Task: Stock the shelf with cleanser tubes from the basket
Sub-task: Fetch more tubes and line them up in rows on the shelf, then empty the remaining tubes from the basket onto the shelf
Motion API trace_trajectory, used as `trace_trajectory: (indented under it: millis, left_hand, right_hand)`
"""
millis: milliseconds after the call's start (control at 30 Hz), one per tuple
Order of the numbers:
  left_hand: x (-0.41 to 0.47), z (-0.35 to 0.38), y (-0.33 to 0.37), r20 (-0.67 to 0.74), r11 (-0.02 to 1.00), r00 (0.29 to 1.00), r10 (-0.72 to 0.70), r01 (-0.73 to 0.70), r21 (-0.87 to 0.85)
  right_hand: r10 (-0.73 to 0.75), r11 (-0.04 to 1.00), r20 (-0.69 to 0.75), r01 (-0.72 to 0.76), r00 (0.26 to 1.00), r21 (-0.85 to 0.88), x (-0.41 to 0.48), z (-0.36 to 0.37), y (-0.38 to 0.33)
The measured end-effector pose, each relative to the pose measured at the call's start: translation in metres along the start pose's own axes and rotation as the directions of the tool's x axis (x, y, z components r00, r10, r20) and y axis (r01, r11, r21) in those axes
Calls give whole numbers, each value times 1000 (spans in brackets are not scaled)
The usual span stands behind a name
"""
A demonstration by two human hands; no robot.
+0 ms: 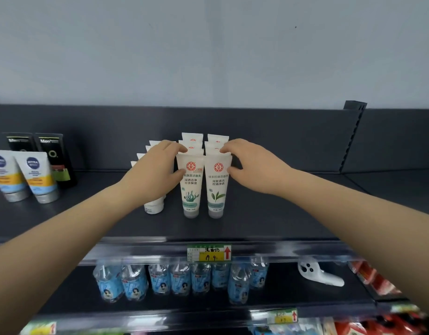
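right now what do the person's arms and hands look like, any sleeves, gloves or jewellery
Both arms are bare. No sleeve shows on the left forearm or the right forearm up to the frame edge. The left hand and right hand wear no gloves, and no watch, bracelet or ring is visible on either wrist or hand. No markings show.

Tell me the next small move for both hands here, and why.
Probably ease both hands off. The left hand pinches the seaweed-print tube, the right hand the leaf-print tube; both tubes stand upright on their caps, side by side, fronting their rows, so they seem placed.
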State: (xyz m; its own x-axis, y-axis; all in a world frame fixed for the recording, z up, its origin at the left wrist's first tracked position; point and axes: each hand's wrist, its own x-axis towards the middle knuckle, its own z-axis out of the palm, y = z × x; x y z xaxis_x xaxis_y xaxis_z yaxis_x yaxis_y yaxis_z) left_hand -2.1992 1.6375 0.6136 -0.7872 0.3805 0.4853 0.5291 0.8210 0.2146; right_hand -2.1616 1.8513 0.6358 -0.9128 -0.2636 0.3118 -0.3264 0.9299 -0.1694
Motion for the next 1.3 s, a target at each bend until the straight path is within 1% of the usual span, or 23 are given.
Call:
trace_trajectory:
  millis: [333,633,767,967,1167,1300]
  left_hand:
    - [-61,-16,27,3,995,1000,-31,30,96]
    - [-143,-38,21,45,966,984,-174,162,203]
    - [-178,-56,6,52,937,962,-268,248,246]
    - [-235,-81,-32,-12,894,932,-363,351,279]
    - [-298,-101,-94,-12,853,890,-455,440,282]
    - [-342,-115,-141,19,820,855,-518,491,294]
  right_hand:
    - [-117,991,51,113,992,65,-41,3,-14]
    - [-325,929,85,300,942,218,-60,36,-61]
    - [-419,885,101,381,903,266,-59,53,-97]
    - [-534,831,144,484,833,275,-51,82,-165]
    - [-601,790,183,545,778,280,-41,128,-255]
    - [-631,770,236,561,739,302,-35,167,-316]
